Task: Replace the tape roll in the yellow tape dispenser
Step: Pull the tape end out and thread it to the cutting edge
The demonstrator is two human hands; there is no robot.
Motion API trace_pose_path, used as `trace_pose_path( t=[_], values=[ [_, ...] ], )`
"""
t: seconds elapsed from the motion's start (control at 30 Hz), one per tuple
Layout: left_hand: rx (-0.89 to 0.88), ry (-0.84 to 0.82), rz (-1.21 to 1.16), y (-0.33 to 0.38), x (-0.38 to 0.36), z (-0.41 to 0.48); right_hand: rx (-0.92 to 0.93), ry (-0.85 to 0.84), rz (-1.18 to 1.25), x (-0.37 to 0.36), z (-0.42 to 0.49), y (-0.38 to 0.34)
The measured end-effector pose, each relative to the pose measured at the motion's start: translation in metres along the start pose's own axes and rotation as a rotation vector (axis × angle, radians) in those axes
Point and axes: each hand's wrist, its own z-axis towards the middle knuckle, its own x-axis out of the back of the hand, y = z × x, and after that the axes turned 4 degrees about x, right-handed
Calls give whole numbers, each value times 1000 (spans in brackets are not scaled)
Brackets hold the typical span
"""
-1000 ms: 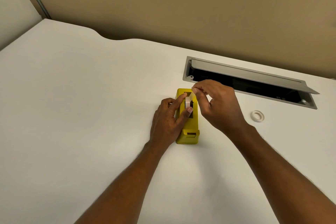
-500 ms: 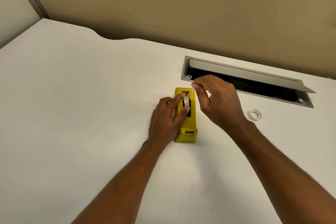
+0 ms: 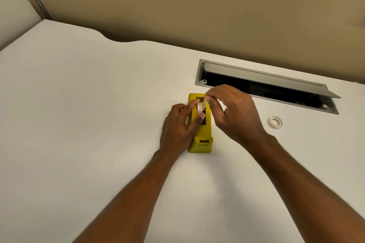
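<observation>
The yellow tape dispenser (image 3: pixel 201 140) stands on the white desk (image 3: pixel 88 124), its cutter end toward me. A pale tape roll (image 3: pixel 200 107) sits upright in its top slot. My left hand (image 3: pixel 177 126) rests against the dispenser's left side, with two fingers pressed on the roll. Just right of the roll, my right hand (image 3: pixel 235 114) pinches the loose end of the tape between thumb and forefinger above the dispenser's far end. A second, thin roll or empty core (image 3: pixel 276 122) lies flat on the desk to the right.
An open grey cable tray (image 3: pixel 262 82) with its lid raised is set into the desk just behind the dispenser. A tan partition wall (image 3: pixel 177 6) runs along the desk's far edge.
My right hand has stayed over the dispenser's far end, its pinching fingers lifting slightly with the tape end. My left hand keeps holding the roll. The view shifted a little.
</observation>
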Motion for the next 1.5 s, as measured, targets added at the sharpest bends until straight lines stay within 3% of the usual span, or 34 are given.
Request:
trace_pose_path(
  t=[0.5, 1.5],
  values=[
    [-4, -12, -37, 4, 3, -4, 42, 81, -8, 5, -17, -11],
    [18, 46, -29, -2, -5, 2, 147, 75, -45, -30, -103, -4]
  ],
)
